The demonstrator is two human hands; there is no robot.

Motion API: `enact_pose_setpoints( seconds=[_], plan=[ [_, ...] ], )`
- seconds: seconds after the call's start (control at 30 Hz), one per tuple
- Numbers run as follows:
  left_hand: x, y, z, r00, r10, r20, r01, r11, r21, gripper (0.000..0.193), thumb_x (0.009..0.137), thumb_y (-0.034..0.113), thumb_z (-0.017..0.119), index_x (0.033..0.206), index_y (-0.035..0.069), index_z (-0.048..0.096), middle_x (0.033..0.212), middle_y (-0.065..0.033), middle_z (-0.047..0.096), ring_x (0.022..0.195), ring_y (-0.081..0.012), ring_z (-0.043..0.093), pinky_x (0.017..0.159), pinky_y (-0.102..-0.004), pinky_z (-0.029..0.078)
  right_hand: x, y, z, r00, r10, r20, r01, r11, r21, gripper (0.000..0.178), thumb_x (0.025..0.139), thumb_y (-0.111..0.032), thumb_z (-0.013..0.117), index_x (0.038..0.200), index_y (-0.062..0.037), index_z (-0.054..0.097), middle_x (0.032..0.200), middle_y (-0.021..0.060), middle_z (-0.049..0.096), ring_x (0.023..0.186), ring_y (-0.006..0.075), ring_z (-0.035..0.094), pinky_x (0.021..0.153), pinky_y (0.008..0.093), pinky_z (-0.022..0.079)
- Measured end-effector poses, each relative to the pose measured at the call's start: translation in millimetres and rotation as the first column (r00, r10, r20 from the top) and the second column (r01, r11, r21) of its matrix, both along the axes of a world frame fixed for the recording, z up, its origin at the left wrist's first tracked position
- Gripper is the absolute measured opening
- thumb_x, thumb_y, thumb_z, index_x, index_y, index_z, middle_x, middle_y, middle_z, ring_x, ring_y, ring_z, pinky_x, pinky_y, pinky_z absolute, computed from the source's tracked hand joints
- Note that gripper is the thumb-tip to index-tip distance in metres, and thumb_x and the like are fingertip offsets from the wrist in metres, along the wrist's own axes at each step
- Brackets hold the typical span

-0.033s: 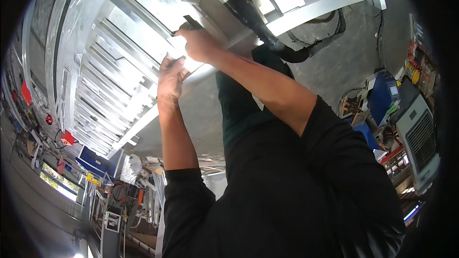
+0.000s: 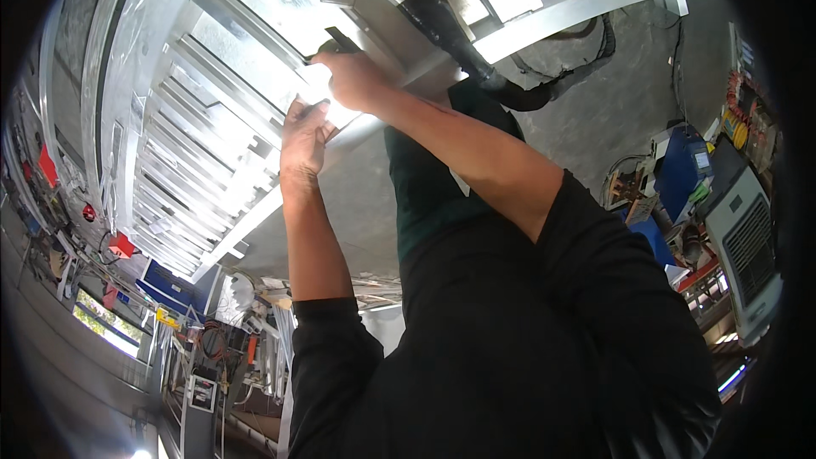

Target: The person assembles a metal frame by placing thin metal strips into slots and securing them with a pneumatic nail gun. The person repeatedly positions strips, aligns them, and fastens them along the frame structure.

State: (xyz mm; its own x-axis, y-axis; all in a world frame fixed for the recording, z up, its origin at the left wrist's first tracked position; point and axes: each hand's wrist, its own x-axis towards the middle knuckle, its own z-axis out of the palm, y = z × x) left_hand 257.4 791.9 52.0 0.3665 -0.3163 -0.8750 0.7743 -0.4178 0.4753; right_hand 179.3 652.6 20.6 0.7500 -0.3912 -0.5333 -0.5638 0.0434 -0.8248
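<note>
Still half-curled, right hand [image 2: 353,82] and left hand [image 2: 303,138] stay at the slatted metal frame [image 2: 225,76] beneath, contents unclear, work seemingly unadvanced.

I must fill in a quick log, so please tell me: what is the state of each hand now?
Left hand: cannot be told; fingers bent, glare at the grip.
Right hand: closed, apparently on a dark object.

Left hand [image 2: 304,134] raised, right hand [image 2: 353,81] curled, forearms [image 2: 316,242] bare
</note>
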Motion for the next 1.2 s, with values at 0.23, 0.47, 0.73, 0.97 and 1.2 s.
enact_pose_setpoints(
  seconds=[0.23, 0.47, 0.73, 0.97, 1.2],
  plan=[
    [-3.4, -10.3, -3.8, 0.981, -0.152, 0.124, 0.139, 0.985, 0.105, 0.027, 0.091, 0.004, 0.063, 0.116, 0.004, 0.053, 0.1, -0.0044, 0.066, 0.074, -0.0106, 0.062, 0.058, -0.0239, 0.047, -7.6, 11.4, 1.1, 0.995, 0.04, 0.089, -0.027, 0.99, -0.141, 0.052, 0.084, -0.008, 0.065, 0.135, -0.0082, 0.055, 0.111, 0.0192, 0.068, 0.106, 0.0379, 0.065, 0.088, 0.0463, 0.053],
    [-12.3, -24.3, 3.3, 0.996, -0.021, 0.085, 0.016, 0.998, 0.059, 0.036, 0.09, 0.001, 0.062, 0.121, -0.001, 0.044, 0.109, -0.0164, 0.065, 0.096, -0.0252, 0.067, 0.075, -0.0408, 0.06, -16.2, 14.4, 14.9, 1.0, 0.017, -0.024, -0.021, 0.985, -0.17, 0.04, 0.087, -0.009, 0.061, 0.126, -0.0056, 0.054, 0.103, 0.0187, 0.068, 0.098, 0.0358, 0.068, 0.081, 0.0465, 0.055],
    [-11.0, -22.4, -5.0, 0.994, 0.046, 0.094, -0.043, 0.998, -0.036, 0.04, 0.087, 0.001, 0.063, 0.125, -0.002, 0.05, 0.109, -0.0148, 0.066, 0.096, -0.0275, 0.067, 0.083, -0.0415, 0.057, -12.3, 19.5, 7.5, 0.997, -0.067, 0.034, 0.07, 0.993, -0.097, 0.037, 0.087, -0.012, 0.062, 0.123, -0.0065, 0.053, 0.099, 0.0187, 0.069, 0.096, 0.0361, 0.069, 0.079, 0.0469, 0.056],
    [-14.5, -18.4, -8.9, 0.992, 0.046, 0.119, -0.043, 0.999, -0.028, 0.05, 0.086, -0.002, 0.061, 0.134, 0.003, 0.05, 0.121, -0.0108, 0.064, 0.107, -0.0229, 0.063, 0.09, -0.0378, 0.054, -10.2, 19.3, 10.2, 0.999, -0.037, -0.017, 0.035, 0.994, -0.106, 0.033, 0.09, -0.017, 0.059, 0.12, -0.0053, 0.054, 0.1, 0.0186, 0.07, 0.096, 0.0346, 0.07, 0.079, 0.0458, 0.056],
    [-15.1, -21.1, -4.8, 0.993, 0.027, 0.118, -0.032, 0.999, 0.038, 0.049, 0.086, 0.0, 0.062, 0.133, 0.005, 0.049, 0.12, -0.0091, 0.064, 0.107, -0.0226, 0.063, 0.085, -0.0425, 0.056, -11.1, 15.3, 15.3, 1.0, -0.015, -0.018, 0.012, 0.987, -0.158, 0.035, 0.09, -0.017, 0.061, 0.122, -0.0052, 0.053, 0.098, 0.019, 0.07, 0.096, 0.0344, 0.07, 0.079, 0.0451, 0.056]
  ],
)
